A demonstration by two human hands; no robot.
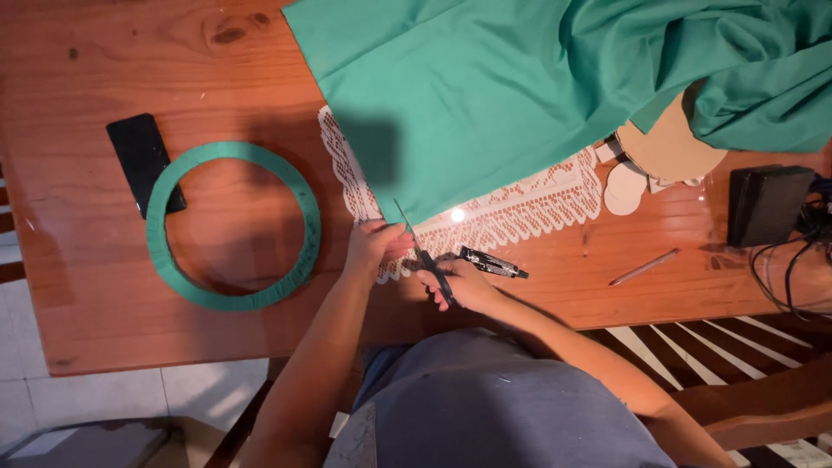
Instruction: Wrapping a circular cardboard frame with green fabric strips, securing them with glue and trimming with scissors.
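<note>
Just below the frame's centre, a pair of scissors [422,251] cuts into the lower edge of a green cloth [485,87], blades pointing up and to the left. The right hand [464,284] grips the dark handles, its fingers closed through and around them. The left hand [373,247], immediately to the left, has its fingers pinched on the cloth's corner beside the blades. The cloth spreads from there across the upper centre and upper right of the frame, bunched in folds at the right. Under its lower edge lies a white lace runner [537,195] on the reddish wooden bench [104,321]. Just right of the right hand rests a black-and-silver tool [492,263], its kind unclear. At centre left sits 1 green ring [232,225], flat on the bench, overlapping the lower end of a black phone [139,156]. To the right, tan cardboard discs [663,147] and smaller white discs [626,186] peek from under the cloth. A pencil [644,267] lies lower right of them, and a black box [767,204] with cables [793,269] sits at the right edge.
</note>
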